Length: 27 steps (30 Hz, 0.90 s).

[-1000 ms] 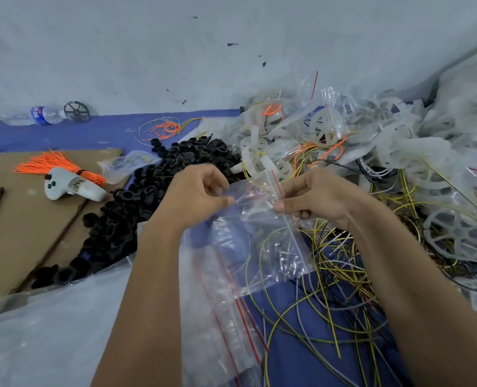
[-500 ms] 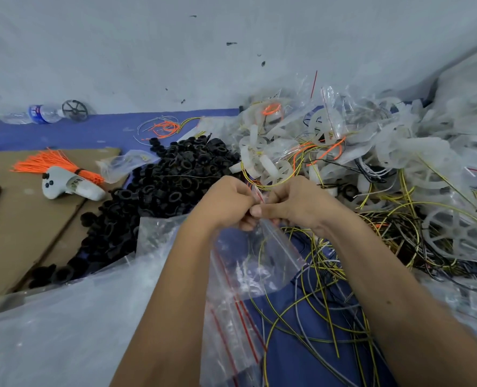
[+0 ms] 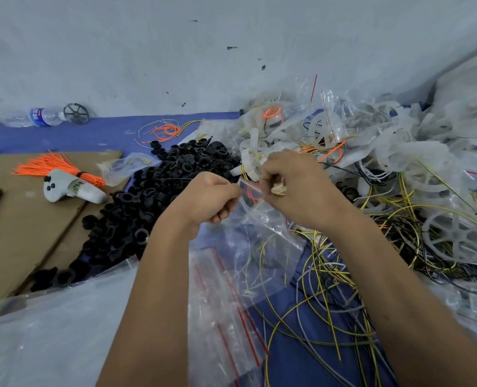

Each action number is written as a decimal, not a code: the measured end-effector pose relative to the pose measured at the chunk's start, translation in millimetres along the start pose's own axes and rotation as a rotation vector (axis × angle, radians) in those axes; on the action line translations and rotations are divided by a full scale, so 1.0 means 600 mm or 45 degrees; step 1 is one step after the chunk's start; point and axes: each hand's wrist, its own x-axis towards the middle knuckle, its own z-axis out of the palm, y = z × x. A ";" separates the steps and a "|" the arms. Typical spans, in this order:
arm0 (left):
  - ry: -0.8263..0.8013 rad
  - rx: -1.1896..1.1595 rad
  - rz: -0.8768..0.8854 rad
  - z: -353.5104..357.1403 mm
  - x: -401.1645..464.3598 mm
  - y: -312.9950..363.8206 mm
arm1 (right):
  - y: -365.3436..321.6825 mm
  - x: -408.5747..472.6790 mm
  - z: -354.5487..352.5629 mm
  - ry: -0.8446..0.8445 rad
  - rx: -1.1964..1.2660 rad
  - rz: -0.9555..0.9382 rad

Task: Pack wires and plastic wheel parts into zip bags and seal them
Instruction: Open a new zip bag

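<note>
Head cam: left hand (image 3: 209, 198) and right hand (image 3: 289, 188) both pinch the top edge of a small clear plastic zip bag (image 3: 262, 219), held just right of the heap of black plastic rings (image 3: 153, 208). Loose yellow wires (image 3: 323, 289) sprawl right of that heap too.
</note>
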 end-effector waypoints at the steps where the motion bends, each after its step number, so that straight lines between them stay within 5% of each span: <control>1: -0.008 0.022 0.020 0.005 0.000 0.004 | -0.009 0.003 -0.005 -0.032 0.066 -0.055; 9: -0.060 -0.017 0.123 0.017 -0.008 0.020 | -0.005 -0.010 -0.014 -0.684 0.139 0.320; 16: -0.006 -0.116 0.238 0.016 -0.007 0.028 | -0.012 -0.012 0.012 -0.788 0.449 0.401; 23: 0.044 0.174 0.158 0.028 0.012 0.005 | 0.010 -0.011 0.027 -0.478 0.316 0.324; 27: 0.046 0.272 0.101 0.032 0.015 -0.003 | 0.042 -0.007 0.034 0.171 0.236 0.439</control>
